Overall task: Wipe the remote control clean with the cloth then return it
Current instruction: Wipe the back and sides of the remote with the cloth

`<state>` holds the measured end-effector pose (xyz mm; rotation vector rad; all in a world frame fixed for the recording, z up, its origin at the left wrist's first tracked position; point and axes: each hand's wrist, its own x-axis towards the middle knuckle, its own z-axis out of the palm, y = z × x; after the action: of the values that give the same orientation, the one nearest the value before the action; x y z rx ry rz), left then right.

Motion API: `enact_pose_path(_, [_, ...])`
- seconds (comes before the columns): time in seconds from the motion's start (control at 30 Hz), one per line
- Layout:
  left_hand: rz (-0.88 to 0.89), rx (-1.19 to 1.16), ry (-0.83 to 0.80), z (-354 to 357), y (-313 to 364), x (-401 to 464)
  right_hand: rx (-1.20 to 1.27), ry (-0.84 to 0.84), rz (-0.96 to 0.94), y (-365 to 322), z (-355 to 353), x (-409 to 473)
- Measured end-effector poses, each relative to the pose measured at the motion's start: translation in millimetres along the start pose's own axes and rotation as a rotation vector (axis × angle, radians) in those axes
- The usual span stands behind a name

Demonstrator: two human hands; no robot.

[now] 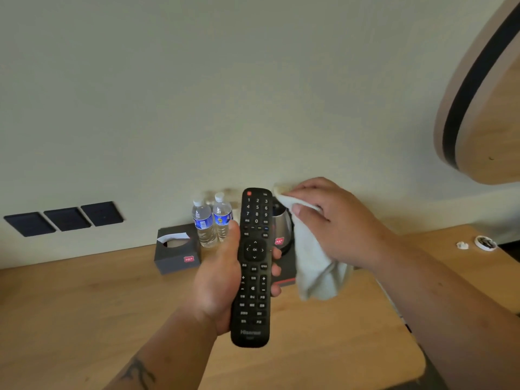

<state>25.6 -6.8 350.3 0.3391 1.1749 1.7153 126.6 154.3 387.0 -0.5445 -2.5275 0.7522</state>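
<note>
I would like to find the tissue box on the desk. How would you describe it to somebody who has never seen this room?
Start at the wooden desk along the pale wall. Near its back edge, below the three dark wall panels and left of two water bottles, sits the tissue box. It is the only dark grey cube there, with a white tissue in its round opening and a small red label on the front.

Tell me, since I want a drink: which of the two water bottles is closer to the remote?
The right bottle, with the yellow mark on its blue label; it stands right beside the remote. The other bottle stands further left, nearer the tissue box.
</note>
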Motion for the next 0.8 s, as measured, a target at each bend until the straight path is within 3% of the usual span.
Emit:
enact_pose_path(0.13, [0.004, -0.033, 0.026, 7.1, -2.7, 6.2, 0.088, -0.015, 0.025, -18.8, 16.7, -10.1])
enact_pose_path(0.37, [0.032, -0.010, 0.177, 6.0, -4.4, 9.2, 0.015, -0.074, 0.027, -26.8, 30.6, -33.9])
enact_pose_path(0.6, [0.066, -0.114, 0.271, -6.4, -5.1, 18.3, 0.284, -0.215, 0.169, -23.2, 32.4, -52.0])
enact_pose_path(0.7, [0.052, -0.202, 0.230, -10.1, -2.9, 22.2, 0.327, -0.278, 0.155, -22.2, 28.8, -61.1])
enact_pose_path(0.8, [0.096, -0.248, 0.294, -19.3, 1.1, 28.2, 0.302, -0.367, 0.106, -20.8, 25.0, -69.1])
